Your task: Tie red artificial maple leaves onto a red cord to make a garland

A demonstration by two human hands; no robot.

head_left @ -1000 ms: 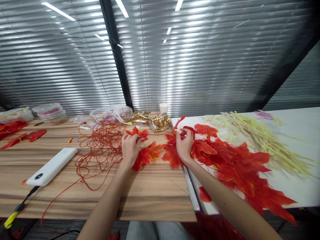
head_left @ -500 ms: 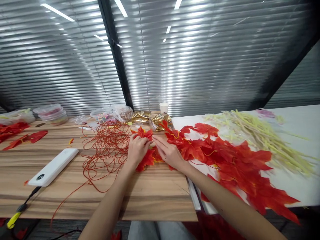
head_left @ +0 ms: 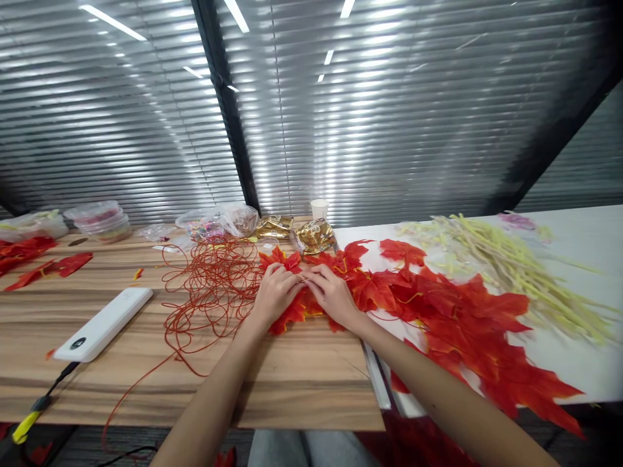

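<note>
A: Notice first, against the frame of one second ago, a shift of the right hand [head_left: 333,295] away from the red leaves at its right and toward the left hand [head_left: 276,292], with also a small shift of the left hand to the right.

B: And at this moment, in which position?

A: Both above the wooden surface [head_left: 311,389], palms down, fingertips meeting in the middle. In each hand, fingers bent and narrow, close together.

B: Holding something?

A: Cannot tell; too small and too hidden at the fingertips.

B: And about the leaves?

A: Look just beyond the left hand for a small red leaf [head_left: 280,259] with yellow edges. Find also a red-orange leaf [head_left: 294,312], partly covered by the left hand. To the right of the right hand, see a long heap of red leaves [head_left: 462,311], mostly on the white surface [head_left: 588,370], with one tip past the near edge.

B: And around?

A: Near the left hand, at its left, a tangle of red cord [head_left: 214,272]. Farther left, a white power bank [head_left: 104,324]. Behind the hands, gold packets [head_left: 314,237] and a white cup [head_left: 319,208]. At far right, beyond the heap, a bundle of yellow strips [head_left: 525,279].
</note>
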